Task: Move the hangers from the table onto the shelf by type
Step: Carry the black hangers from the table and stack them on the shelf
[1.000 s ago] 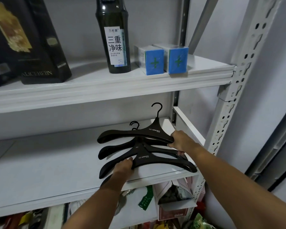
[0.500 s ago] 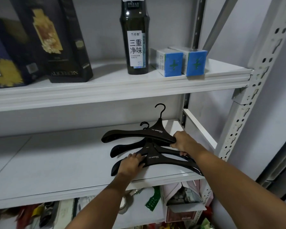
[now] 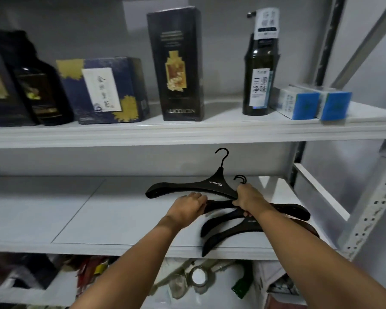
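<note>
4 hangers [image 3: 210,188] maybe, shelf [image 3: 120,215] edge, L hand [image 3: 188,207], R hand [image 3: 250,197] gripping

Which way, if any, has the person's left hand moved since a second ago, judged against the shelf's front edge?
Yes. The left hand has moved back from the shelf's front edge, deeper onto the shelf, up beside the rearmost hanger.

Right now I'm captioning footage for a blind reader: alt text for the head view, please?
Two hands hold black hangers overlapped on a white shelf, left hand at one arm's end, right hand at the middle. Bottles and boxes stand above.
</note>
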